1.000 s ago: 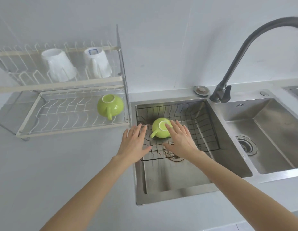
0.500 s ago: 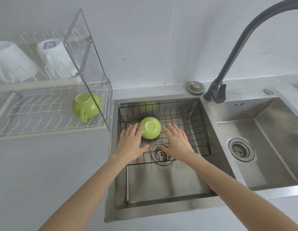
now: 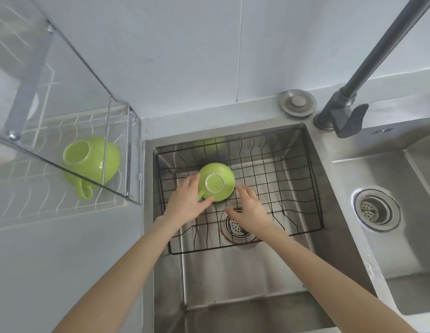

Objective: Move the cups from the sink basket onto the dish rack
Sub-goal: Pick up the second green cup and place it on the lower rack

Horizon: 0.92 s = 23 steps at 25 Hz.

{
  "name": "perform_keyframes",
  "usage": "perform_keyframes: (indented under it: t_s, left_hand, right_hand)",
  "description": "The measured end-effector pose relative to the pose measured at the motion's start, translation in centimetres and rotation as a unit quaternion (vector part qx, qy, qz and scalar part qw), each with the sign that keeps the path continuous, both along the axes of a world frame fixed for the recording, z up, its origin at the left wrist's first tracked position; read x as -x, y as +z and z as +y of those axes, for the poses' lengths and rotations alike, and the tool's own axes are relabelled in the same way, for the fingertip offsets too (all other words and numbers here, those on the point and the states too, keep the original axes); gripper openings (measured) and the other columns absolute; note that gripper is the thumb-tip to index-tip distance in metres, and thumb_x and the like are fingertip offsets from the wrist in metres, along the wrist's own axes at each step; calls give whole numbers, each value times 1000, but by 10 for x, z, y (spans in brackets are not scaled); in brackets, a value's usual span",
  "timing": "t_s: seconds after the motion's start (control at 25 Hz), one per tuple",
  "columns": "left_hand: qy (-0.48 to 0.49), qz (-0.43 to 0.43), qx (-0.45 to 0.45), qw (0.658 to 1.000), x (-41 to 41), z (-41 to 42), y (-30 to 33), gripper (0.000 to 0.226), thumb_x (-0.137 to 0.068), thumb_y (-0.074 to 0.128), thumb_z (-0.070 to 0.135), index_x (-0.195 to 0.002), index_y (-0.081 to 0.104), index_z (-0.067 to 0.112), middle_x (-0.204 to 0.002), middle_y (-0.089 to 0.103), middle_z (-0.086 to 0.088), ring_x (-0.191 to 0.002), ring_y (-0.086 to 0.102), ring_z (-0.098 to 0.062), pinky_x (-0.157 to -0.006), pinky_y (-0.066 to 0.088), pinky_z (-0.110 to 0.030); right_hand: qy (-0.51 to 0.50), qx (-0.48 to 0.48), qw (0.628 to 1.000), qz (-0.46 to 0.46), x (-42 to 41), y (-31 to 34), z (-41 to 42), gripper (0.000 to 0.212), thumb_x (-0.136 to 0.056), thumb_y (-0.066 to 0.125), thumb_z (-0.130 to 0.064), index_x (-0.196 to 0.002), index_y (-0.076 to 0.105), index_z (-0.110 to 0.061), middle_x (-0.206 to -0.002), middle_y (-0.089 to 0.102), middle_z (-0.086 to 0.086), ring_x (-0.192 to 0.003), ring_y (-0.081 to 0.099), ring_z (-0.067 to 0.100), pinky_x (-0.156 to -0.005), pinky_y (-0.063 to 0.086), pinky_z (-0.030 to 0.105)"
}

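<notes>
A steel double sink (image 3: 257, 272) fills most of the view, its left basin deep and shiny, the right basin (image 3: 389, 183) running off the edge. To the left, on the pale counter (image 3: 65, 260), stands the white wire dish rack (image 3: 41, 188) with a clear side panel. A dark tap (image 3: 367, 68) rises at the back between the two basins, a round metal stopper (image 3: 297, 102) lying just beside its base.

A black wire basket (image 3: 281, 179) hangs across the far part of the left basin, above the drain (image 3: 235, 225). In its back left part sits a green cup (image 3: 217, 182), upside down, pale base ring facing up. A second green cup (image 3: 91, 162) lies tilted on the rack's lower shelf, handle pointing toward the front.

The left hand (image 3: 187, 200) is against the cup in the basket, fingers spread along its left side and thumb under its near edge, touching but not yet closed round it. The right hand (image 3: 251, 211) hovers just to the cup's right, fingers apart and loosely curved, holding nothing.
</notes>
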<state>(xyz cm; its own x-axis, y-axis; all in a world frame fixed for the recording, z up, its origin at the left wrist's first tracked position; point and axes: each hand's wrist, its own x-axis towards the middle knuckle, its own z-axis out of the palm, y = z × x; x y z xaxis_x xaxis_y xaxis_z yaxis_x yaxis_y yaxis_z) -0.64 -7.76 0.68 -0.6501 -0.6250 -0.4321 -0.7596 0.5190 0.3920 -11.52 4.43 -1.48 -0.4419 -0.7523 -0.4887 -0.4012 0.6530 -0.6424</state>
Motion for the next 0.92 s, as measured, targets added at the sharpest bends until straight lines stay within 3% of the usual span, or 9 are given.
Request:
perform_keyframes:
  t_s: [0.16, 0.36, 0.52, 0.76, 0.84, 0.92]
  left_hand:
    - [69, 24, -62, 995, 20, -16, -22, 71, -85, 56, 36, -142, 21, 11, -147, 31, -13, -135, 32, -27, -109, 30, -41]
    - [105, 32, -72, 991, 36, -30, -48, 67, -83, 60, 31, -138, 28, 8, -141, 36, -18, -130, 38, -29, -109, 30, -39]
    - [128, 68, -80, 986, 38, -33, -57, 62, -82, 63, 24, -134, 34, 8, -137, 42, -18, -127, 40, -30, -106, 32, -37]
    - [143, 78, -86, 983, 36, -31, -61, 65, -83, 62, 25, -137, 31, 9, -140, 40, -17, -129, 38, -28, -108, 29, -36]
    - [148, 88, -86, 981, 36, -25, -61, 61, -83, 62, 24, -135, 34, 9, -138, 40, -17, -128, 38, -27, -106, 29, -30]
    - [153, 103, -85, 979, 35, -17, -61, 59, -83, 61, 22, -135, 36, 8, -136, 41, -16, -127, 39, -25, -103, 29, -27]
  right_hand:
    - [-81, -25, 993, -78, 3, -24, -12, 65, -87, 57, -30, -142, 26, -14, -138, 40, 17, -126, 42, 29, -101, 37, 32]
    - [-165, -30, 975, -149, 8, -50, -26, 63, -88, 55, -35, -141, 29, -16, -132, 53, 17, -125, 46, 28, -103, 37, 33]
    - [-201, -15, 964, -175, 11, -57, -35, 57, -89, 52, -33, -139, 34, -13, -133, 52, 11, -125, 46, 27, -101, 36, 32]
    - [-272, 4, 929, -249, 7, -63, -44, 71, -72, 52, -50, -131, 44, -12, -102, 49, 1, -93, 45, 19, -85, 39, 33]
    - [-278, 4, 927, -252, 2, -62, -46, 65, -79, 55, -44, -133, 41, -10, -109, 54, 5, -99, 51, 23, -93, 42, 35]
    - [-277, 1, 930, -240, -1, -60, -47, 60, -86, 55, -36, -136, 36, -9, -128, 54, 10, -118, 51, 28, -105, 41, 41]
